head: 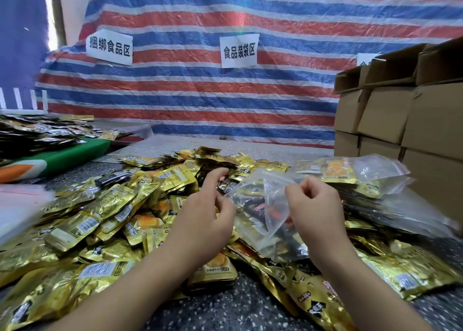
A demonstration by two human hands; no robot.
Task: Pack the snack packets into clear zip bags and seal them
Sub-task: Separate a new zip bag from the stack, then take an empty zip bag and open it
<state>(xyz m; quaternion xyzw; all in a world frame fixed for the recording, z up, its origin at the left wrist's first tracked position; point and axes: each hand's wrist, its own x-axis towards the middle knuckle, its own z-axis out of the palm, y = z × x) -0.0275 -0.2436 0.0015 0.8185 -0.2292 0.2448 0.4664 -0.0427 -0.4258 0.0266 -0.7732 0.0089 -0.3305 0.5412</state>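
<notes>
Fingers of the right hand curl together and pinch the mouth of a clear zip bag, crinkled and soft, with dark packets showing through it. The left hand pinches the bag's opposite edge with thumb and bent fingers, its forefinger stretched forward. The bag hangs just above a heap of glossy gold foil snack packets, flat and rectangular, spread across the speckled grey worktop. Filled zip bags lie stacked at the right, beside plain brown cardboard boxes.
</notes>
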